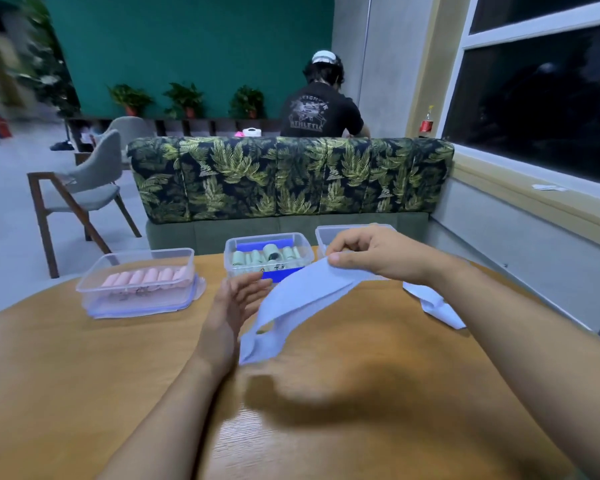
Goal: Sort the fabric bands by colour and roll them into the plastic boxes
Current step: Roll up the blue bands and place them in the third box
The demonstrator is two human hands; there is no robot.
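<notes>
My right hand (371, 256) pinches one end of a pale blue fabric band (291, 306) and holds it above the wooden table (326, 427). The band hangs down to the left in a loose loop. My left hand (236, 306) is beside the band's lower part with its fingers straight, not gripping it. At the back left, a plastic box (136, 285) holds several rolled pink bands. A middle box (267, 254) holds several rolled green bands. A third box (326, 237) at the back right is mostly hidden behind my right hand. Another pale blue band (437, 303) lies under my right forearm.
A leaf-patterned sofa (291, 178) stands right behind the table. A grey chair (84, 192) is at the left and a window wall at the right. A person sits beyond the sofa, back turned.
</notes>
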